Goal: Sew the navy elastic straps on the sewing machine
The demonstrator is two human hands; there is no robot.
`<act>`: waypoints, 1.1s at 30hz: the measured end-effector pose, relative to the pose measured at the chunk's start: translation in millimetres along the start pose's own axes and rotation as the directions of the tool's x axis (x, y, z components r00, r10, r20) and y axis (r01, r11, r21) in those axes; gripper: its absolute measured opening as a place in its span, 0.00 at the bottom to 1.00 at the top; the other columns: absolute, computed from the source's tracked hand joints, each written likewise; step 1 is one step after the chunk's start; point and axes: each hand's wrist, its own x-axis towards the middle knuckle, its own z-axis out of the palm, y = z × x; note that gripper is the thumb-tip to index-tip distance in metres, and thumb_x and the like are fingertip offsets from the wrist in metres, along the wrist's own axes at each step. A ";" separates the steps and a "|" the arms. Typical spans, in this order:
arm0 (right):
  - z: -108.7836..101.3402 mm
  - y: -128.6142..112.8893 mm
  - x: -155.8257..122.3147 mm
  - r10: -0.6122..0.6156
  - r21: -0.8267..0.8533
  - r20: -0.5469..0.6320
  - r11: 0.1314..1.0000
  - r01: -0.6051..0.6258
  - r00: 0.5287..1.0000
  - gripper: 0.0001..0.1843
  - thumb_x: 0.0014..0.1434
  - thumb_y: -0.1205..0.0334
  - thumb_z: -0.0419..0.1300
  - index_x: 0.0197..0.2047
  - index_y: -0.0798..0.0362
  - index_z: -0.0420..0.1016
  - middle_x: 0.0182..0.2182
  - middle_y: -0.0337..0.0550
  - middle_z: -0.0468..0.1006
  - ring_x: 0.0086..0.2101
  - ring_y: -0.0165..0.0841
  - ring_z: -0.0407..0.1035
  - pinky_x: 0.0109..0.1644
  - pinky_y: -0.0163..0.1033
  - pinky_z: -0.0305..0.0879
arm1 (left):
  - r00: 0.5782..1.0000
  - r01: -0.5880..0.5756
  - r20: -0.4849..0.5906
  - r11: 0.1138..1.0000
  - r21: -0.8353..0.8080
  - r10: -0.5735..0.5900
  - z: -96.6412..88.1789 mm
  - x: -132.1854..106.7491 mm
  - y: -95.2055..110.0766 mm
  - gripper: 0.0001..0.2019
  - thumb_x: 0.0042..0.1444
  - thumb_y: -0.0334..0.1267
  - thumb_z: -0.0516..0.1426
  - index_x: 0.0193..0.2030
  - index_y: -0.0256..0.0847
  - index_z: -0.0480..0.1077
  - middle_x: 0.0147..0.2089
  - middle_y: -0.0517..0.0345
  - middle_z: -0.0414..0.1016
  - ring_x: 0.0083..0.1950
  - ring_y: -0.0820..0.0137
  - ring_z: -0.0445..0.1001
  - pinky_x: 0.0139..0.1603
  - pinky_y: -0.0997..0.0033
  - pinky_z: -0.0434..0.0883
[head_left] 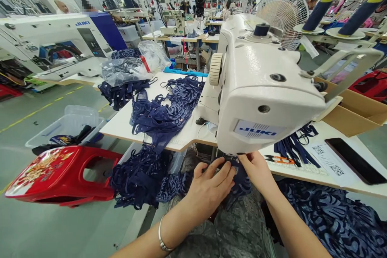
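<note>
Under the head of a white sewing machine (272, 84), my two hands hold a navy bra (242, 183) with a dark leaf pattern. My left hand (211, 181) has its fingers curled and pressed onto the fabric just in front of the needle area. On the other side, my right hand (254, 167) pinches the fabric's edge, its fingertips partly covered by the machine head. The needle and presser foot are mostly hidden. More navy bras (169, 109) with straps lie heaped on the white table (121, 127) to the left.
Another navy pile (136, 177) hangs below the table's left edge, near a red stool (63, 173). Orange-handled thread snips (279, 159), navy strips (298, 145), and a phone (356, 161) lie at right. Patterned fabric (332, 217) sits lower right. A cardboard box (356, 117) stands behind.
</note>
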 end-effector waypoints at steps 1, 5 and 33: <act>-0.8 0.3 4.2 -0.015 -0.057 -0.002 0.998 0.015 1.000 0.12 0.62 0.53 0.53 0.39 0.52 0.70 0.34 0.43 0.75 0.38 0.38 0.69 0.43 0.42 0.65 | 1.000 0.016 -0.011 1.000 0.010 -0.016 0.7 1.7 1.0 0.12 0.66 0.40 0.53 0.55 0.45 0.70 0.54 0.59 0.76 0.61 0.66 0.68 0.56 0.63 0.56; -0.2 -0.5 17.0 -0.089 -0.193 -0.005 0.977 0.086 0.996 0.13 0.58 0.58 0.52 0.41 0.54 0.73 0.40 0.50 0.78 0.44 0.43 0.70 0.48 0.47 0.64 | 0.998 0.056 0.008 0.997 0.053 -0.057 1.0 5.7 3.9 0.14 0.66 0.41 0.54 0.55 0.42 0.69 0.54 0.58 0.76 0.60 0.66 0.68 0.56 0.63 0.56; 5.1 0.9 31.8 -0.248 -0.170 -0.015 0.955 0.242 0.969 0.17 0.59 0.62 0.54 0.49 0.50 0.76 0.45 0.50 0.80 0.54 0.45 0.68 0.57 0.50 0.64 | 0.991 0.131 -0.032 0.990 0.056 -0.129 3.5 12.7 8.5 0.17 0.61 0.42 0.56 0.55 0.41 0.69 0.52 0.55 0.75 0.56 0.63 0.71 0.55 0.62 0.57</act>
